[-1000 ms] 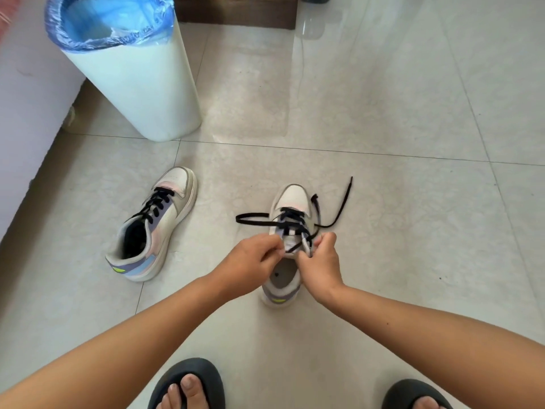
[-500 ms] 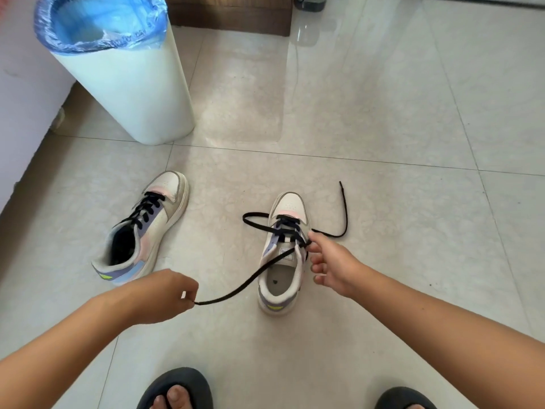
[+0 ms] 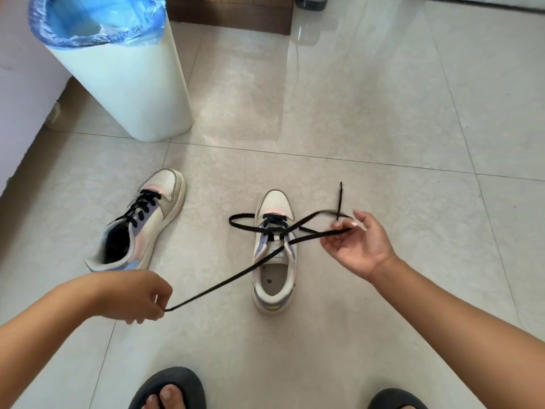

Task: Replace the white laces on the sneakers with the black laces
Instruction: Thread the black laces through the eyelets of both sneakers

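White bin on pale tiled floor, dark slippers at the near edge.

Bin standing upright at upper left, lined with a crumpled blue plastic bag folded over its rim, close beside a white wall. Glossy floor tiles crossed by thin dark grout lines, with a bright reflection running up the middle. Brown wooden base along the top edge, a dark object just right of it, cut off. Left slipper showing toes; right slipper mostly cropped.
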`<state>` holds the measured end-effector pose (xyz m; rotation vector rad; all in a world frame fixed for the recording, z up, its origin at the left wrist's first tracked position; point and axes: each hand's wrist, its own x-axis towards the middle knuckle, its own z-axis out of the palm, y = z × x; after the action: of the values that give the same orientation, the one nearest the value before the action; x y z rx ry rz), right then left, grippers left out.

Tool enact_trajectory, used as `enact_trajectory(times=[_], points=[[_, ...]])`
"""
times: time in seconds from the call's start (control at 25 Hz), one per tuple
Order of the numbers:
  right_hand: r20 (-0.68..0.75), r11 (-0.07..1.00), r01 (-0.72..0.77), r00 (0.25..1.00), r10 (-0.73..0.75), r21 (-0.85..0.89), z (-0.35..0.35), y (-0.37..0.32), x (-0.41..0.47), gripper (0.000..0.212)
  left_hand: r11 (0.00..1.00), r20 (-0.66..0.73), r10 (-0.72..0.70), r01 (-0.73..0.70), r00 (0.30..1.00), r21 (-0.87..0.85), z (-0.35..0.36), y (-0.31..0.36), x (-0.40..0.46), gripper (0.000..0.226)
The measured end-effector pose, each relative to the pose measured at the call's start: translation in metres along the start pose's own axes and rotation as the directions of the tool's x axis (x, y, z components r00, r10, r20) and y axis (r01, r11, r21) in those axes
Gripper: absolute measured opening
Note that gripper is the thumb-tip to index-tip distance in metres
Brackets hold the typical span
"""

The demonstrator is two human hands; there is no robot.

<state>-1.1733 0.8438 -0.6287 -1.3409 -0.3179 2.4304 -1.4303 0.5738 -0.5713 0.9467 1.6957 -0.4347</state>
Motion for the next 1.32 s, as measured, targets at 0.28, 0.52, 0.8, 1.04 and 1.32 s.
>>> enact_trajectory(times=[0.28,0.52,0.8,1.04,1.32], points=[[-0.039,0.852,0.006,0.999,-0.031,-0.524,-0.021,-0.007,-0.005,0.012,0.983,-0.06,-0.11,0.117,0.992,0.138,-0.009,0.003,0.013,0.017],[0.032,0.744,0.113,0.992,-0.123,-0.659,-0.023,-0.018,-0.013,0.015,0.884,-0.42,0.042,0.162,0.907,0.438,-0.015,0.059,0.024,0.021],[0.077,0.864,0.099,0.995,-0.07,-0.493,-0.02,-0.023,-0.02,0.036,0.914,-0.647,0.4,-0.225,0.65,0.339,-0.005,0.157,0.083,0.032],[-0.001,0.909,0.07,0.997,-0.078,-0.41,-0.022,-0.027,-0.019,0.041,0.927,-0.65,0.367,-0.319,0.665,0.198,0.001,0.152,0.099,0.016],[-0.227,0.661,-0.012,0.944,-0.241,-0.75,-0.019,0.027,-0.028,0.041,0.878,-0.731,0.202,-0.451,0.652,-0.159,0.003,0.152,0.094,0.012]])
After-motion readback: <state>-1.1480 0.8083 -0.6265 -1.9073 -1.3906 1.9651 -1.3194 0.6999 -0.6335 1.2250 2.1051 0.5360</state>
